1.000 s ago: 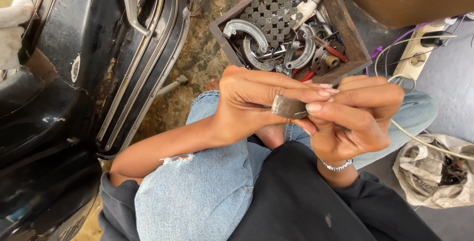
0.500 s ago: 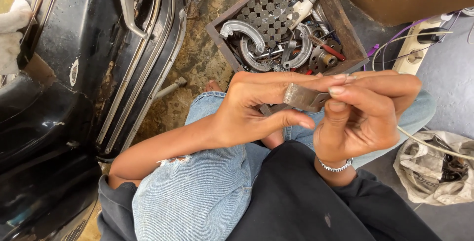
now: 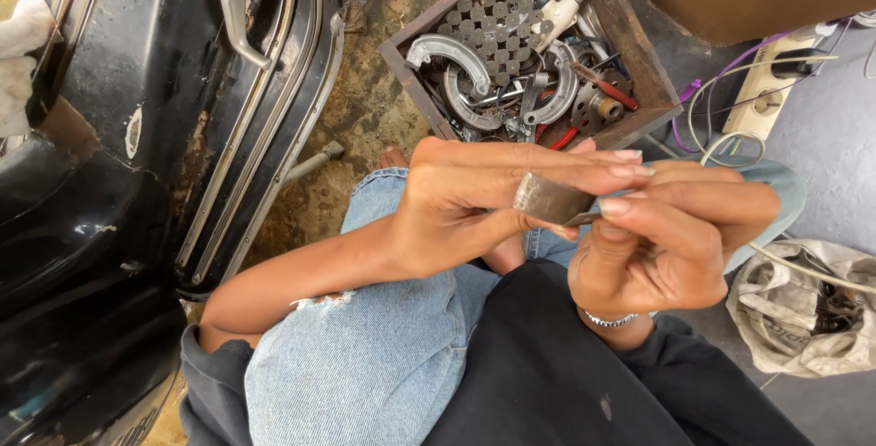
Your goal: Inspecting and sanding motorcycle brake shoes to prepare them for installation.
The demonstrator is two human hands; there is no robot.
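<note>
Two hands meet over the lap, both closed on one small flat piece of grey metal (image 3: 552, 199) near the middle of the view. The left hand (image 3: 474, 204) comes in from eight o'clock, its fingers laid straight along the top of the piece and its thumb pressed up from beneath, so the metal is pinched between them. The right hand (image 3: 671, 241) sits at four o'clock of the piece, fingers curled, thumb and forefinger clamped on its right end. A thin bracelet (image 3: 610, 320) circles the right wrist.

Below the hands lie blue jeans (image 3: 374, 355) with a frayed tear at the knee, and a black shirt (image 3: 584, 382) at six o'clock.

At twelve o'clock of the hands stands a wooden box (image 3: 639, 53) on the dirty floor, filled with curved metal shoes, round sockets, red-handled pliers and other loose parts. At nine to eleven o'clock is the black body of a scooter (image 3: 109, 181) with chrome strips. At two o'clock a power strip (image 3: 762, 94) lies with purple and white cords looped beside it. At four o'clock, well apart from the hands, sits a crumpled pale bag (image 3: 803, 309).
</note>
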